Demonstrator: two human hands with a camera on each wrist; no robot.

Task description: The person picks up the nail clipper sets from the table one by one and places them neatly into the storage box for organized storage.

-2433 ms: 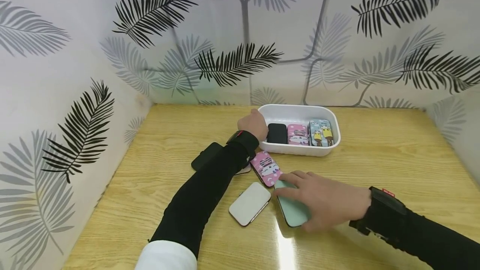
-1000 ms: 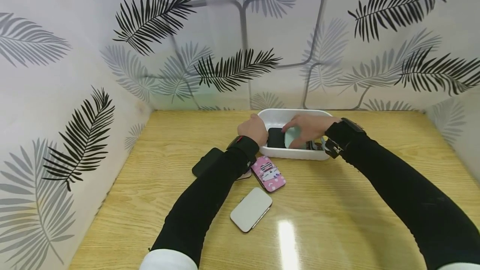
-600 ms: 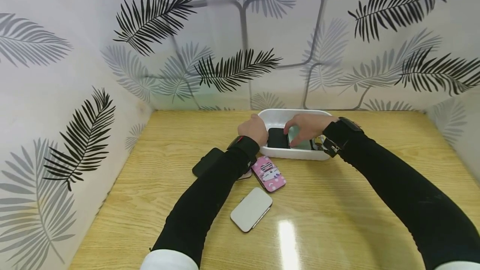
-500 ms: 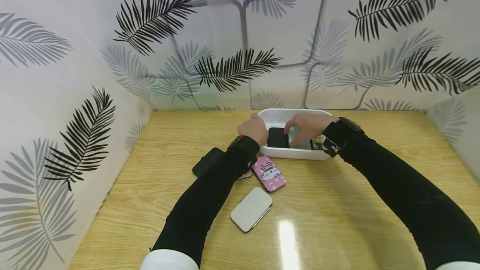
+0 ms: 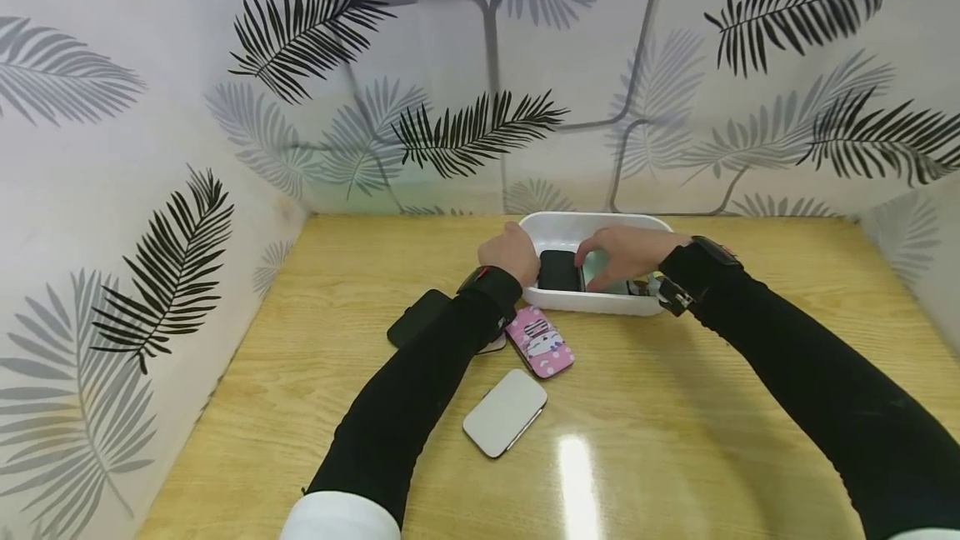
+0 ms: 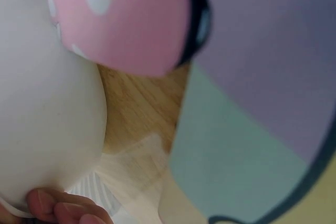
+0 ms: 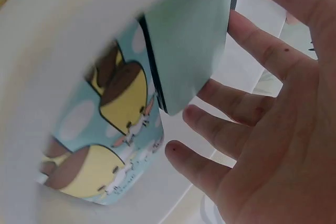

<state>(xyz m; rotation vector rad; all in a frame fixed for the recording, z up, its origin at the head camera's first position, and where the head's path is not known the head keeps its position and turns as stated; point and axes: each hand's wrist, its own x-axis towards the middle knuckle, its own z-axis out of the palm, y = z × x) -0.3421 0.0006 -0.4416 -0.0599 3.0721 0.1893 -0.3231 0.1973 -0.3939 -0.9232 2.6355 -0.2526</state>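
My left hand (image 5: 510, 254) grips the left end of a white plastic box (image 5: 592, 302); its fingertips (image 6: 68, 207) show on the box's outside in the left wrist view. My right hand (image 5: 626, 248) reaches into the box and holds a small mint-green flat case (image 7: 189, 43) by its edges with thumb and fingers. Left of it in the box lies a black case (image 5: 559, 270). On its other side is a blue case with a cartoon print (image 7: 110, 135). A pink case seen earlier in the box is hidden now.
On the wooden table (image 5: 712, 440) before the box lie a pink cartoon case (image 5: 542, 344), a white case (image 5: 506, 413) and a dark case (image 5: 416, 315). Another case is mostly covered by the left sleeve. A leaf-patterned wall stands behind the box.
My right hand has carried the mint-green case from the table into the box, then shifted it slightly right. My left hand has stayed on the box's end.
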